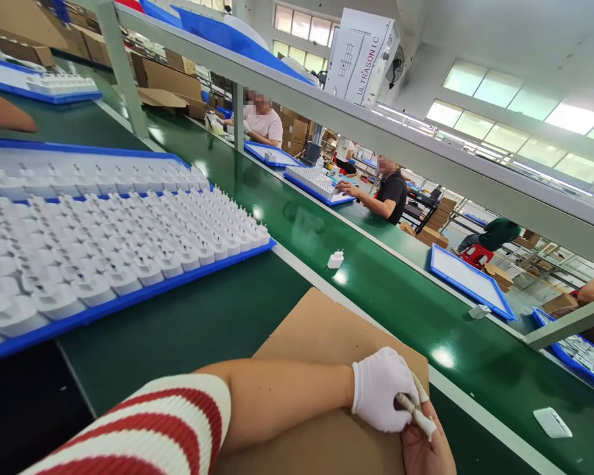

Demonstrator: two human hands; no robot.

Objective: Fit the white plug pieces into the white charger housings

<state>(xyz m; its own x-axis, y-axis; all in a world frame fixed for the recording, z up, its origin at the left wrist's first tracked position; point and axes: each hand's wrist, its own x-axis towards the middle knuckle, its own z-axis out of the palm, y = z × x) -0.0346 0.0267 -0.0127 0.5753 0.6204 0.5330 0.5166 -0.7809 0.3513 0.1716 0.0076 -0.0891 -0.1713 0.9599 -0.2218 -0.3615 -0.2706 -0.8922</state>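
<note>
left hand (383, 389), in a white glove, fingers curled together and pinched onto a small white piece (416, 411); piece sits at the bottom middle of the view, between both hands, over the cardboard (317, 330). right hand (426, 452) bare, touching the piece from below; mostly cut off by the bottom edge, so cannot tell whether its fingers are closed or apart. left forearm bare, crossing low from the lower left, striped sleeve (168, 429) at the upper arm, wrist resting on the cardboard. what the piece is: hard to make out, a roll or a wrapped strip. cardboard lies on the green belt (376, 290). tray (129, 300) of white plugs to the left, well apart; one loose plug (335, 259) on the belt beyond.
</note>
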